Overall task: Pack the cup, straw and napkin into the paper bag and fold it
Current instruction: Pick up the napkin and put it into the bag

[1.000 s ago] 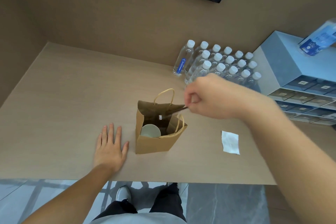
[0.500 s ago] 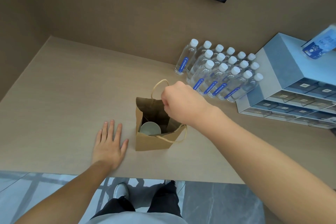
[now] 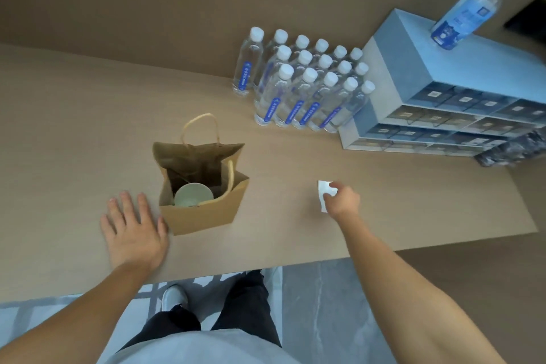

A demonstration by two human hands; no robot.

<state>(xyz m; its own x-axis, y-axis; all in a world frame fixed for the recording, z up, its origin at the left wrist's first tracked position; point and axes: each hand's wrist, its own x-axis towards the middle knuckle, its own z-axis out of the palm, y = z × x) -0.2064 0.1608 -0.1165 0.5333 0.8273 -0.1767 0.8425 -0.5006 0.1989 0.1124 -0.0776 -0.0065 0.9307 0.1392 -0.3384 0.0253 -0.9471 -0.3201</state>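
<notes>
Table (image 3: 88, 115): wide, pale wood-grain top that carries everything; its near edge runs just above the person's legs.
Drawer unit (image 3: 437, 74): blue-grey block at the far right of the table, with a bottle standing on top.
Bottles (image 3: 304, 83): a tight cluster of clear water bottles with white caps, just left of the drawer unit, well apart from the bag.
Bag (image 3: 204, 213): brown paper, standing upright with the mouth open and the far handle raised. Likely light and easy to tip or crease, so it should be steadied at the wall and creased along the top edge for the fold.
Left hand (image 3: 133, 230): flat and relaxed on the table, fingers spread, grasping nothing; the thumb side is just beside the bag's lower left corner, perhaps touching it.
Right hand (image 3: 342, 201): well to the right of the bag, fingertips pinching the napkin at its edge.
Cup (image 3: 193, 194): pale, round rim up, already inside the bag at the near left.
Napkin (image 3: 324, 190): small white sheet on the table under the right hand, partly hidden. Probably thin, limp and almost weightless; an edge or corner pinch should suit it.
Straw: not clearly visible; the bag's dark interior does not show it.
</notes>
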